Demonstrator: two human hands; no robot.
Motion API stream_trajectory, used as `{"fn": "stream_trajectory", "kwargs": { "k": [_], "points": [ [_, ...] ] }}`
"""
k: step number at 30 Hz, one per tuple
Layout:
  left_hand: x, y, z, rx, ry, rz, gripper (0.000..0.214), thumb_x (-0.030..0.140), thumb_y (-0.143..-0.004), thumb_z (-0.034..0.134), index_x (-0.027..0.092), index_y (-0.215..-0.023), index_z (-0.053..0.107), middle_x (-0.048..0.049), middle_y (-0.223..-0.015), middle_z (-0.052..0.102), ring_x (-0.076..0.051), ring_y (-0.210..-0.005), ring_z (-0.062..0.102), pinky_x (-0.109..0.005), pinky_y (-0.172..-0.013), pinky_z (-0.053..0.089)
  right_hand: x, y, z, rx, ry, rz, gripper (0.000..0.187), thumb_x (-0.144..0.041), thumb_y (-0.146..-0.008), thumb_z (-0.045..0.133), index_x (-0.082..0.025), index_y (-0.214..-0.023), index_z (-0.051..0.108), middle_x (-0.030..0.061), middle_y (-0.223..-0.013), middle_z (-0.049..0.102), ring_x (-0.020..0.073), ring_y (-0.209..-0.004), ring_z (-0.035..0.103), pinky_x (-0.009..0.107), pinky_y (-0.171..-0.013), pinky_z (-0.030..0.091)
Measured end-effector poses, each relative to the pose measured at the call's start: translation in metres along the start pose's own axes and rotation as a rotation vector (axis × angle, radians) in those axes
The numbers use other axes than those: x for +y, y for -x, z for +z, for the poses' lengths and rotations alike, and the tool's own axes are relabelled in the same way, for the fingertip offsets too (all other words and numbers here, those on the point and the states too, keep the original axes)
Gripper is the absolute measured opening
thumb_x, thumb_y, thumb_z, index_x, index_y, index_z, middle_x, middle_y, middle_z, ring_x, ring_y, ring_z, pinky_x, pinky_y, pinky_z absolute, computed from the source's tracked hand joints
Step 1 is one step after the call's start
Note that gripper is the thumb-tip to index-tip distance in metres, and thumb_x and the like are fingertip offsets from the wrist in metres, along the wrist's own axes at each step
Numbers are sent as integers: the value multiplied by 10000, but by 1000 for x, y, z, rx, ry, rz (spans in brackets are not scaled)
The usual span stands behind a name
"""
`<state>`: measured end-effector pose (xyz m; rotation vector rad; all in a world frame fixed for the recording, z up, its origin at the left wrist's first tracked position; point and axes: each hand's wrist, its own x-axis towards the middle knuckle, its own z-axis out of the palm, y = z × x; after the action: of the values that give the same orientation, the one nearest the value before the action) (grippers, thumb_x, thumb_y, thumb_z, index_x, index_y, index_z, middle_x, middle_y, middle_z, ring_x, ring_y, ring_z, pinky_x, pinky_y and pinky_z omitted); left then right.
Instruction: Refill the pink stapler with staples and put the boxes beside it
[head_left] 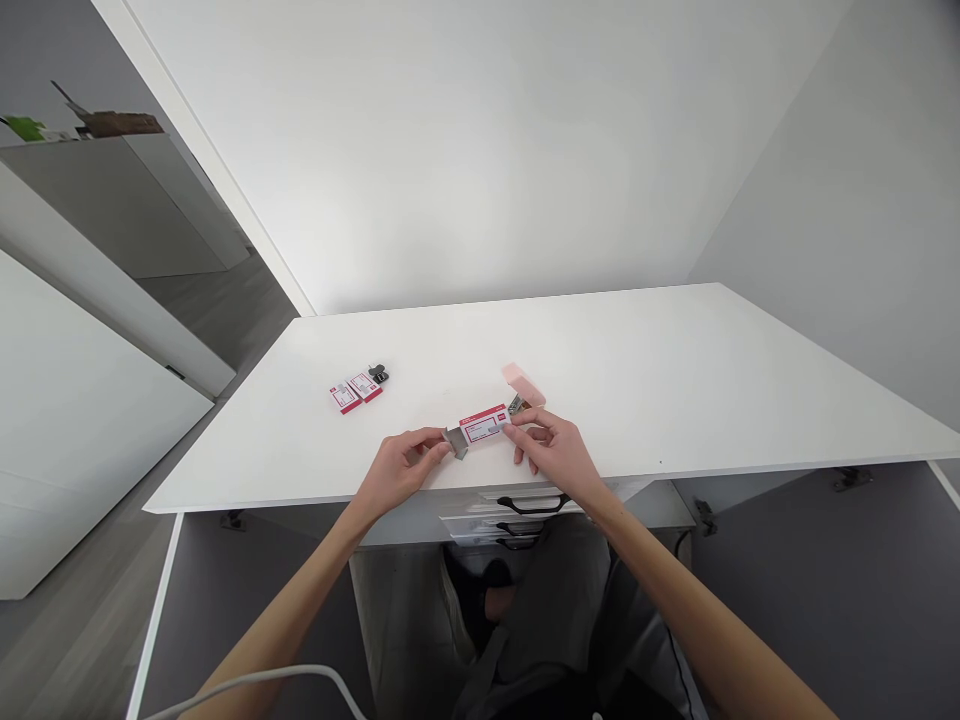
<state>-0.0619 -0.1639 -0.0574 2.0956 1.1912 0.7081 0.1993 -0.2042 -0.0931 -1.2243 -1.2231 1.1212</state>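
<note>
A small red-and-white cardboard box (484, 425) is held just above the white tabletop, near its front edge. Its grey end flap (456, 440) hangs open on the left side. My left hand (405, 465) pinches this flap between thumb and fingers. At the box's other end, the thumb and fingers of my right hand (553, 455) grip its right side. Just behind the right fingers lie a pink slip (523, 384) and a small metallic piece (516, 404), partly covered, whose kind I cannot make out.
Two more red-and-white boxes (355, 391) lie side by side at the left of the tabletop (675, 370), with small black clip-like pieces (379, 373) beside them. Drawers with black handles (532, 506) sit under the front edge. A white cable (292, 669) crosses my left forearm.
</note>
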Motion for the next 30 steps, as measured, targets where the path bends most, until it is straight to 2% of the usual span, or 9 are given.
{"fn": "stream_trajectory", "kwargs": {
  "k": [3,5,8,13,19,25,30],
  "points": [
    [1,-1,1,25,-46,-4,407,566,-973,585,209,-968,779,-38,-866,767,-186,-768,613,-304,-706,472,1,0,0,-25,18,-19,451,-640,-852,758,-214,-989,703,14,-652,685,157,-507,600,276,-440,481],
    [1,-1,2,25,-56,-6,401,567,-969,594,209,-952,775,-28,-846,756,-174,-742,594,-299,-690,457,1,-1,1,-30,4,-39,436,-617,-854,766,-220,-1010,679,46,-838,741,158,-556,651,263,-426,467],
    [0,-2,2,15,-56,0,398,570,-967,597,212,-931,768,-19,-829,744,-171,-735,584,-297,-688,450,0,-1,0,-42,-21,-67,470,-584,-858,769,-235,-1148,647,74,-1067,739,151,-593,688,250,-408,453],
    [-5,-2,2,-10,-35,2,356,552,-936,646,217,-886,755,-33,-881,772,-196,-799,629,-315,-738,477,-3,0,-1,-117,33,-102,494,-535,-912,716,-269,-1327,672,64,-1061,745,140,-615,693,253,-470,494],
    [-10,-2,1,-60,9,7,353,586,-877,722,243,-809,771,-39,-876,792,-233,-874,673,-356,-820,496,-4,0,-1,-207,97,-136,426,-497,-935,704,-295,-1310,715,46,-1076,779,141,-632,698,311,-658,584],
    [-9,-3,-1,-67,6,15,371,617,-832,756,248,-853,792,-47,-893,797,-237,-864,671,-369,-808,507,-4,0,-1,-260,88,-114,434,-500,-933,708,-290,-1312,712,41,-1050,787,149,-648,707,319,-677,593],
    [-6,-2,-1,-71,-1,27,373,608,-868,721,247,-904,804,-48,-901,793,-227,-855,674,-355,-804,517,-6,0,-2,-261,90,-122,439,-501,-938,701,-285,-1320,703,43,-1080,791,152,-661,715,324,-698,596]
  ]
}}
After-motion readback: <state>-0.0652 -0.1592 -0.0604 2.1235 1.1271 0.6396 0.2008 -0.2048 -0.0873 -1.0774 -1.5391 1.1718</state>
